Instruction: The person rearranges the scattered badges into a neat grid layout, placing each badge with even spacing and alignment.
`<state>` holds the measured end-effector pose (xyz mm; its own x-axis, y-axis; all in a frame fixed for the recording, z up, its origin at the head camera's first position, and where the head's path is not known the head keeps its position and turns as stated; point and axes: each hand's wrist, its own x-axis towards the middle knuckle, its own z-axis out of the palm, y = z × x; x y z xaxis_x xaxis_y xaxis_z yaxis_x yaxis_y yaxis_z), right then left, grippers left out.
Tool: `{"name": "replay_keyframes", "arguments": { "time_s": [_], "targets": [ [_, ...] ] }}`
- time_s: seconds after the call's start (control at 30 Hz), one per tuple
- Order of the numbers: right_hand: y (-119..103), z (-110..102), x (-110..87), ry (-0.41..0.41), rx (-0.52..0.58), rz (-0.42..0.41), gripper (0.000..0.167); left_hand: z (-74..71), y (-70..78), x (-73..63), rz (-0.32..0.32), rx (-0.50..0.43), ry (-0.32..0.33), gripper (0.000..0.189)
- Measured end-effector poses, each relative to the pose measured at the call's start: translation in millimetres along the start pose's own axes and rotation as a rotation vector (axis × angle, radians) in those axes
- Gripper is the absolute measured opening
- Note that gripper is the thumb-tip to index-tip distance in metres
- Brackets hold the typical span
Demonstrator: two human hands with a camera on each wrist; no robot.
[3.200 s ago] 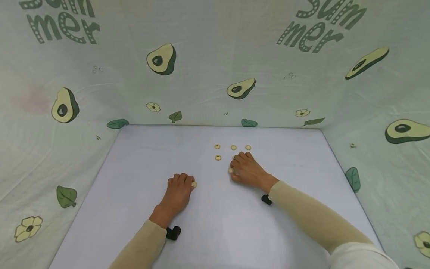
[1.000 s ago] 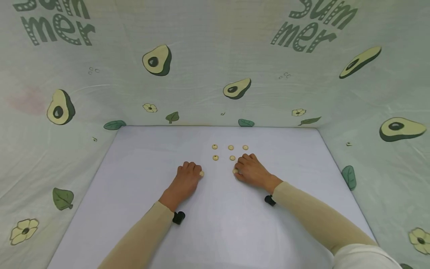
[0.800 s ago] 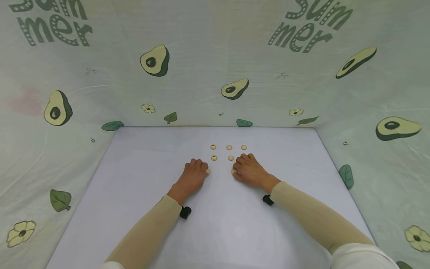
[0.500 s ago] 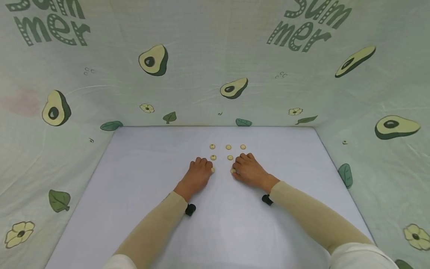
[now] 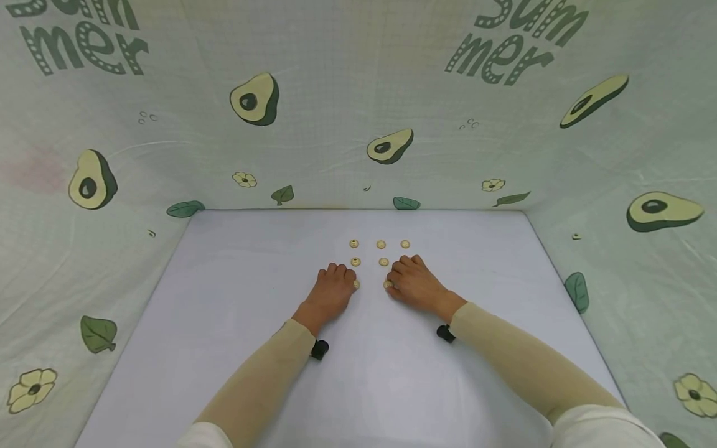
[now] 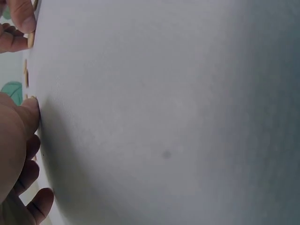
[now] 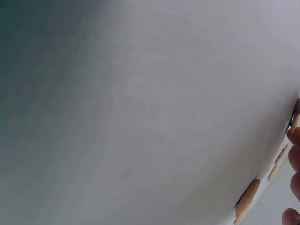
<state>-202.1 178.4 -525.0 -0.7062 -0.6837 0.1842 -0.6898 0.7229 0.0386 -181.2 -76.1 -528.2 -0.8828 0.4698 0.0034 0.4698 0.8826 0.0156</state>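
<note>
In the head view, my left hand (image 5: 330,291) pinches a small round tan wooden disc (image 5: 356,284) between thumb and fingers, low at the table. Facing it across a narrow gap, my right hand (image 5: 416,285) holds a similar disc (image 5: 388,284) at its fingertips. Just beyond the hands lie several matching discs: a back row with a left disc (image 5: 354,243), a middle disc (image 5: 381,244) and a right disc (image 5: 405,244). Nearer are two more, a left one (image 5: 355,261) and a middle one (image 5: 383,262). The right wrist view catches the gripped disc (image 7: 295,121) edge-on.
A white tabletop (image 5: 269,249) carries everything. Behind and on both sides hangs a pale cloth (image 5: 325,93) printed with avocados, leaves and lettering. Small black wrist cameras (image 5: 319,350) sit under the wrists.
My left hand has moved right and farther up the table with its disc, closing in on the right hand. The right hand, still holding its disc, has barely shifted, uncovering the nearer middle disc.
</note>
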Motion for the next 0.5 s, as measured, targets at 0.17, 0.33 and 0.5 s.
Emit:
{"name": "replay_keyframes", "arguments": {
  "time_s": [0.17, 0.33, 0.5],
  "targets": [
    [-0.5, -0.4, 0.9, 0.007, 0.001, -0.001, 0.015, -2.1, 0.2, -0.6, -0.010, 0.000, -0.007, 0.029],
    [-1.1, -0.5, 0.2, 0.009, 0.005, -0.002, 0.015, -1.6, 0.6, -0.2, -0.010, -0.019, 0.001, 0.027],
    [-0.6, -1.3, -0.7, -0.003, -0.001, 0.015, 0.022, 1.1, -0.7, -0.4, -0.026, -0.053, -0.014, 0.030]
  ]
}}
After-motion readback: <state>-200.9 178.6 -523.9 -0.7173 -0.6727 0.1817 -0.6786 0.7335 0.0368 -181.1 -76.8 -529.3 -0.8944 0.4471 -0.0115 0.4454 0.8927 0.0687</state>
